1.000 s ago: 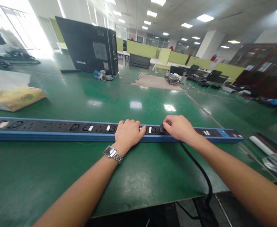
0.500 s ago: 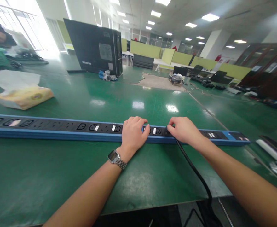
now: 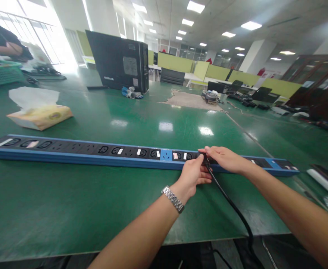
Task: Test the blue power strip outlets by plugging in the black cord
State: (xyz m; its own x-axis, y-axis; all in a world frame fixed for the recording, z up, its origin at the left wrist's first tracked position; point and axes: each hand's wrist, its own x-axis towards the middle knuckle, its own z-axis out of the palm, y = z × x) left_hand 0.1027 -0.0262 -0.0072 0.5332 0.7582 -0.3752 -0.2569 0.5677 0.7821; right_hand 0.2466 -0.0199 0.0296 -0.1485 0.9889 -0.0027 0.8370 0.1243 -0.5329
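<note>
A long blue and black power strip (image 3: 136, 162) lies across the table, its sockets facing up. A black power plug (image 3: 204, 158) sits at a socket right of the blue socket panel; whether it is fully seated is hidden by my fingers. My left hand (image 3: 191, 175), a metal-band watch on its wrist, has its thumb against the plug and its fingers by the strip's front side. From the right, my right hand (image 3: 225, 158) closes over the same plug. A thick black cord (image 3: 231, 201) runs from the plug down over the table's front edge.
Behind the strip on the green table (image 3: 141, 123) are a tissue pack (image 3: 44, 116), a black computer tower (image 3: 116, 61) and gloves (image 3: 131, 92). A co-worker (image 3: 3, 43) is at the far left near a green basket (image 3: 3, 74). A dark and white object (image 3: 324, 179) lies right.
My left hand has moved right along the strip to the plug, uncovering the blue socket panel. My right hand stays at the plug, its fingers now more stretched over it. The view has shifted slightly.
</note>
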